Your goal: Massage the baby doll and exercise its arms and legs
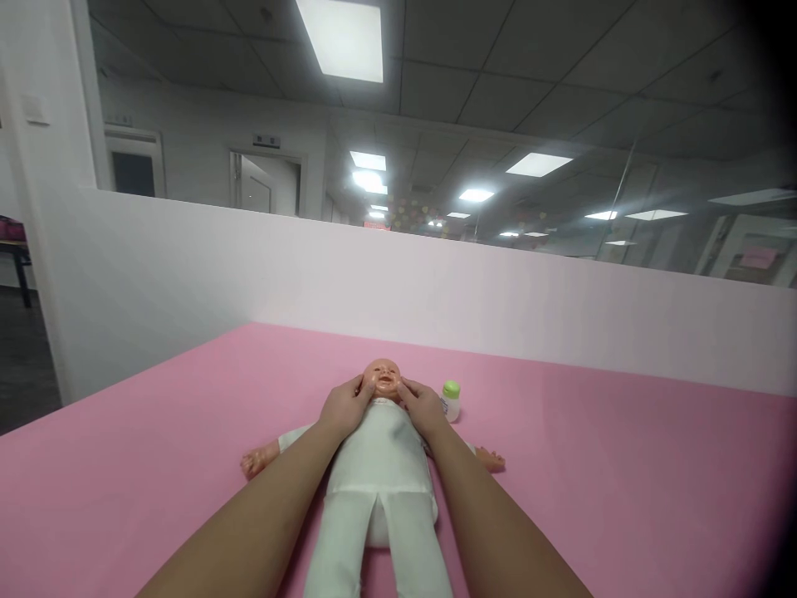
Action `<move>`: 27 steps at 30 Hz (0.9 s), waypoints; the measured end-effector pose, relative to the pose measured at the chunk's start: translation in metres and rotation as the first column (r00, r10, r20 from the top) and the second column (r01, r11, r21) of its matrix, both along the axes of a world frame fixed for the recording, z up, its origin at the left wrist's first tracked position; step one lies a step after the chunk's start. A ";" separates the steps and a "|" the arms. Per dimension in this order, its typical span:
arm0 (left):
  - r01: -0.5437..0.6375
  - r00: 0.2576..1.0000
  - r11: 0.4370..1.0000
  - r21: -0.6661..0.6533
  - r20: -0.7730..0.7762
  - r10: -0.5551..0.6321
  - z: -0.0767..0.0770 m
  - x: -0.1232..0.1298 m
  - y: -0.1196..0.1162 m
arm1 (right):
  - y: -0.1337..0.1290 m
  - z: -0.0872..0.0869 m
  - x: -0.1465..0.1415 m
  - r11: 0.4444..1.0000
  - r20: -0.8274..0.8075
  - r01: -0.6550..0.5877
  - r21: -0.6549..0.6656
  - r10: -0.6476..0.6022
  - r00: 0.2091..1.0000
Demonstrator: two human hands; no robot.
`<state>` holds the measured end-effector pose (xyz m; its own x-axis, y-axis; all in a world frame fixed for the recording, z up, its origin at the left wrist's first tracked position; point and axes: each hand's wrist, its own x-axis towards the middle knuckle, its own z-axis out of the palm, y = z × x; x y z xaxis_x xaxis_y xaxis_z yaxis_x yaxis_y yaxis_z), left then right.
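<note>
A baby doll (384,453) with a white cloth body lies on its back, its head away from me and its legs toward me. My left hand (346,407) holds the left side of its head, with the thumb on the cheek by the mouth. On the other side, my right hand (423,407) holds the head in the same way, thumb against the other cheek. Most of my fingers are hidden beside and behind the head. The doll's arms stretch out sideways under my forearms. Just right of my right hand stands a small whitish bottle (452,407) with a green cap.
The doll and bottle rest on a pink padded surface (591,482). A low white wall (436,282) runs along its far side, with glass above it. At far left, a dark-legged table (20,262) stands on the lower floor beyond the pink surface's edge.
</note>
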<state>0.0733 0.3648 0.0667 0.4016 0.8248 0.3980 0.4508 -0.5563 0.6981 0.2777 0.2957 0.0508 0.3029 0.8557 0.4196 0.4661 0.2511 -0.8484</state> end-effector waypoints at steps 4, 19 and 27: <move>0.014 1.000 0.999 -0.039 0.023 -0.013 0.004 0.000 -0.006 | -0.006 0.004 -0.005 1.000 0.045 0.009 -0.011 -0.008 0.999; -0.015 0.999 0.998 -0.060 0.050 0.018 0.000 0.001 -0.002 | -0.004 0.004 -0.008 0.996 0.063 0.066 -0.052 -0.063 0.996; -0.011 0.999 0.999 -0.045 0.031 0.013 0.002 0.001 -0.004 | -0.002 0.000 -0.003 0.999 -0.011 -0.049 0.021 0.049 0.999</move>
<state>0.0743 0.3605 0.0683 0.3795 0.8468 0.3728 0.4344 -0.5189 0.7363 0.2747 0.2936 0.0507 0.2659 0.8607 0.4341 0.4433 0.2907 -0.8479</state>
